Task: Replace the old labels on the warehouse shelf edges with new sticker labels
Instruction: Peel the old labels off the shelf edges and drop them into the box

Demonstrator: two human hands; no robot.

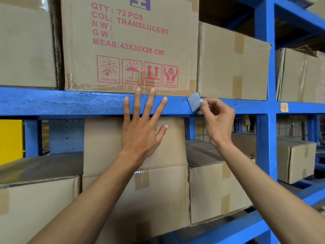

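Pinching a small pale label (pixel 195 102) between thumb and fingertips, the right hand (pixel 217 118) held it at the front face of the blue beam (pixel 70 103), the label tilted with one corner up and lying against or just in front of the beam; whether it was stuck there could not be told. The left hand (pixel 142 127) was spread flat with straight fingers, its fingertips laid over the beam just left of the label and its palm below the beam's lower edge, holding nothing. The two hands were near each other but apart.

Above the beam stood a printed box (pixel 130 44) marked "72 PCS" and "TRANSLUCENT", with red handling symbols along its lower part, and plain boxes stood on either side of it. A blue post (pixel 263 50) rose at the right, and beyond it, on the next beam, a small cream tag (pixel 283 107) carried the handwritten "1-3". More taped boxes filled the lower shelf behind the forearms. A yellow panel (pixel 10 140) showed at the far left.
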